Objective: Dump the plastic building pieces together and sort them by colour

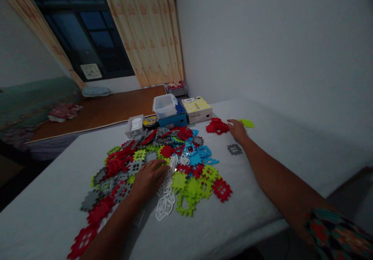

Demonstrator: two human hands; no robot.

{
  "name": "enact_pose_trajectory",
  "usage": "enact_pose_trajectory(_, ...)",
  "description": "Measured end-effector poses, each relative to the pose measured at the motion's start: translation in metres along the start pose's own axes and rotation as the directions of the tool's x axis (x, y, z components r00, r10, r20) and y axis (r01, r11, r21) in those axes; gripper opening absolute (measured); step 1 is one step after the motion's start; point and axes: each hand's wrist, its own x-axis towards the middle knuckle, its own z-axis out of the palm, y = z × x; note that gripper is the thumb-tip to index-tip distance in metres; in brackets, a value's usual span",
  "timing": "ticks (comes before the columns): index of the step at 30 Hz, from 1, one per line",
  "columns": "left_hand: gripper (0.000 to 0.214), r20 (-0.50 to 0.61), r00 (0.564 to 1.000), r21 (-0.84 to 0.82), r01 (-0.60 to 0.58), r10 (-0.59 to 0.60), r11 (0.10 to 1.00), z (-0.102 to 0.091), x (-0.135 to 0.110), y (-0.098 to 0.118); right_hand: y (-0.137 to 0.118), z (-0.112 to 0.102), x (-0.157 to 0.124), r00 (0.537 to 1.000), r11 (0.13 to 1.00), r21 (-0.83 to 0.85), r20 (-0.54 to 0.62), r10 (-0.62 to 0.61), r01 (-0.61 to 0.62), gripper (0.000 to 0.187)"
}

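Nearest, at the near left corner of the pile of interlocking plastic pieces [167,151], a red windowed square [83,242] runs up to the lower edge of the view, partly covered by the left forearm. That forearm is cut off below and hides part of the pile's left half. White lattice pieces [165,205] overlap along the pile's near middle, too tangled to count. Just beyond them, the left hand [150,177] lies on the pile, fingers bent and close together; I cannot tell whether they pinch anything. A patterned sleeve [340,234], cropped by the frame, covers the right arm, well right of the pile. A grey windowed square [234,149] lies apart, right of the pile. Past it, the right hand [237,130] reaches to a red cluster [217,126] at the pile's far right; its fingertips meet the edge, but their grip is unclear. A yellow-green piece [247,123] shows behind that hand, partly hidden. Behind the pile stand a clear plastic tub [165,104] on a blue box [173,120], and a yellow-and-white box [196,109], its print illegible.
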Motion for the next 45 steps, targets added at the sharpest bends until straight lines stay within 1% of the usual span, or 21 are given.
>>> enact_pose_trajectory(3, 0.026, 0.011, 1.0, 0.004, -0.001, 0.001, 1.0, 0.001, 0.0, -0.001, 0.008, -0.004, 0.014, 0.996, 0.996, -0.055, 0.044, 0.072, -0.069, 0.042)
enact_pose_trajectory(6, 0.026, 0.003, 1.0, 0.006, -0.004, 0.004, 1.0, 0.001, 0.0, -0.001, 0.024, -0.012, 0.026, 0.991, 0.989, -0.106, 0.072, 0.115, -0.107, 0.04)
enact_pose_trajectory(8, 0.026, -0.007, 1.0, 0.006, -0.008, 0.008, 1.0, 0.001, 0.0, -0.001, 0.042, -0.018, 0.027, 0.989, 0.984, -0.163, 0.108, 0.097, -0.079, 0.041)
enact_pose_trajectory(12, 0.026, -0.012, 1.0, 0.009, -0.004, 0.005, 1.0, 0.0, -0.001, 0.001, 0.085, -0.023, 0.021, 0.978, 0.973, -0.227, 0.208, 0.006, 0.042, 0.043)
enact_pose_trajectory(14, 0.026, -0.004, 1.0, 0.012, 0.004, -0.004, 1.0, 0.0, -0.001, 0.001, 0.101, -0.024, 0.022, 0.977, 0.966, -0.255, 0.215, 0.015, 0.042, 0.043)
enact_pose_trajectory(16, 0.025, 0.003, 1.0, 0.014, 0.012, -0.012, 1.0, 0.001, -0.001, 0.001, 0.102, -0.025, 0.027, 0.985, 0.948, -0.318, 0.163, 0.056, -0.001, 0.044)
enact_pose_trajectory(18, 0.025, 0.004, 1.0, 0.018, 0.013, -0.013, 1.0, 0.003, -0.001, 0.0, 0.085, -0.025, 0.036, 0.993, 0.938, -0.346, 0.103, 0.053, -0.015, 0.046)
enact_pose_trajectory(19, 0.025, 0.001, 1.0, 0.02, 0.01, -0.01, 1.0, 0.003, -0.002, -0.001, 0.07, -0.023, 0.042, 0.996, 0.944, -0.33, 0.093, 0.016, 0.015, 0.047)
enact_pose_trajectory(20, 0.025, 0.0, 1.0, 0.021, 0.007, -0.007, 1.0, 0.004, -0.002, -0.001, 0.051, -0.021, 0.048, 0.994, 0.953, -0.295, 0.1, -0.043, 0.071, 0.047)
enact_pose_trajectory(22, 0.025, 0.0, 1.0, 0.021, 0.001, -0.001, 1.0, 0.004, -0.003, -0.002, 0.011, -0.015, 0.061, 0.975, 0.961, -0.193, 0.134, -0.175, 0.199, 0.048)
enact_pose_trajectory(24, 0.026, 0.007, 1.0, 0.02, 0.003, -0.003, 1.0, 0.003, -0.003, -0.001, -0.027, -0.006, 0.073, 0.956, 0.955, -0.114, 0.136, -0.259, 0.274, 0.051)
enact_pose_trajectory(26, 0.026, 0.017, 1.0, 0.019, 0.008, -0.008, 1.0, 0.001, -0.003, 0.001, -0.056, 0.005, 0.084, 0.951, 0.952, -0.089, 0.128, -0.282, 0.294, 0.056)
enact_pose_trajectory(28, 0.026, 0.025, 1.0, 0.014, 0.014, -0.015, 1.0, -0.001, -0.003, 0.004, -0.073, 0.017, 0.094, 0.952, 0.952, -0.098, 0.13, -0.275, 0.289, 0.06)
enact_pose_trajectory(30, 0.025, 0.024, 0.999, 0.008, 0.021, -0.021, 1.0, -0.002, -0.003, 0.005, -0.082, 0.03, 0.104, 0.955, 0.957, -0.096, 0.147, -0.259, 0.274, 0.063)
enact_pose_trajectory(34, 0.025, 0.012, 1.0, -0.002, 0.025, -0.025, 1.0, -0.002, -0.003, 0.006, -0.088, 0.057, 0.119, 0.955, 0.968, -0.01, 0.166, -0.244, 0.249, 0.065)
enact_pose_trajectory(36, 0.025, 0.011, 1.0, -0.011, 0.025, -0.025, 1.0, -0.002, -0.004, 0.006, -0.089, 0.066, 0.125, 0.955, 0.968, 0.033, 0.157, -0.252, 0.25, 0.065)
enact_pose_trajectory(38, 0.025, 0.01, 0.999, -0.018, 0.031, -0.03, 0.999, -0.002, -0.004, 0.006, -0.091, 0.071, 0.129, 0.955, 0.967, 0.059, 0.15, -0.255, 0.249, 0.065)
enact_pose_trajectory(41, 0.026, 0.007, 0.999, -0.017, 0.042, -0.042, 0.999, -0.002, -0.003, 0.006, -0.09, 0.065, 0.135, 0.94, 0.958, 0.079, 0.183, -0.286, 0.276, 0.067)
enact_pose_trajectory(43, 0.027, 0.012, 0.999, -0.012, 0.041, -0.041, 0.999, -0.002, -0.003, 0.006, -0.086, 0.053, 0.138, 0.926, 0.947, 0.084, 0.201, -0.321, 0.31, 0.069)
enact_pose_trajectory(45, 0.026, 0.014, 0.999, -0.005, 0.037, -0.037, 0.999, -0.001, -0.003, 0.005, -0.081, 0.036, 0.136, 0.932, 0.944, 0.064, 0.149, -0.329, 0.323, 0.065)
